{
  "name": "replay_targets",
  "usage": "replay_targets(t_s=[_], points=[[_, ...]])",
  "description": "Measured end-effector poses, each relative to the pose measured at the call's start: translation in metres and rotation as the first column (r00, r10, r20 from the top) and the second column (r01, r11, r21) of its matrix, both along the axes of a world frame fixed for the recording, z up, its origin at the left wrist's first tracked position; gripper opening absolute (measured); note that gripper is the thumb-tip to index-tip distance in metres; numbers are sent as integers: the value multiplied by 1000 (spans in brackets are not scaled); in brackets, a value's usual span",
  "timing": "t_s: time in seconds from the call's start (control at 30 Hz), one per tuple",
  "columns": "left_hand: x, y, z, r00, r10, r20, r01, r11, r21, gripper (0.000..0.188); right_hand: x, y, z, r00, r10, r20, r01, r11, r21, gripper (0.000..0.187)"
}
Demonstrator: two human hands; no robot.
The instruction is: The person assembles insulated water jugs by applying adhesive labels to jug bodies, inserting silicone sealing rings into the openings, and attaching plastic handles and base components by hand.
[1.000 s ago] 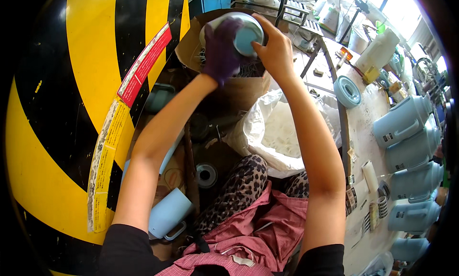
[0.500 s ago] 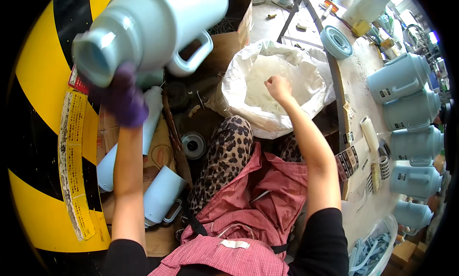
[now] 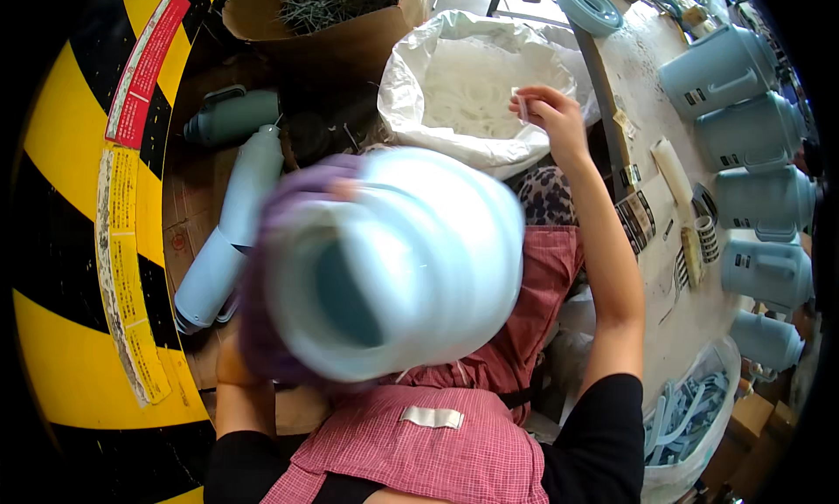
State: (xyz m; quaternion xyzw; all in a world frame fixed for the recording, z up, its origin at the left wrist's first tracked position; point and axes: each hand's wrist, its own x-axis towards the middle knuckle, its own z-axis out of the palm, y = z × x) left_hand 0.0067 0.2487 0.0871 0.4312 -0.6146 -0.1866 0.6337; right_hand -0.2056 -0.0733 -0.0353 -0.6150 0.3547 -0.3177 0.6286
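My left hand (image 3: 262,281), in a purple glove, grips a large light blue thermos jug body (image 3: 454,242) by its mouth end. The jug is tilted above my lap, its open neck facing up toward me, and it is blurred by motion. My right hand (image 3: 555,120) is bare and pinches a small translucent strip-like piece (image 3: 523,109). It hovers over the right part of a white plastic sack (image 3: 398,80), which holds many translucent pieces (image 3: 472,89), some looking like rings.
Pale blue cylindrical shells (image 3: 232,233) and a darker jug (image 3: 236,118) lie at the left, beside a yellow-and-black striped panel (image 3: 52,242). A carton of metal pieces (image 3: 306,28) stands ahead. On the right, a workbench (image 3: 642,93) carries several blue jugs (image 3: 721,72); a bag of handles (image 3: 686,417) sits near.
My left hand has brought the jug from the upper left down to the middle, its mouth now toward me. My right hand has opened from a fist into a pinch showing the translucent piece.
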Motion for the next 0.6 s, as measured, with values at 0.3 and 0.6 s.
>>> replay_targets(t_s=[0.3, 0.6], points=[[-77, 18, -14, 987, -136, -90, 151, 968, 199, 87, -73, 190, 136, 824, -74, 562, -104, 955, 278, 25], [-72, 18, -15, 677, 237, 697, -146, 971, -189, 29, -58, 243, 119, 984, -15, -179, -58, 917, -394, 46]])
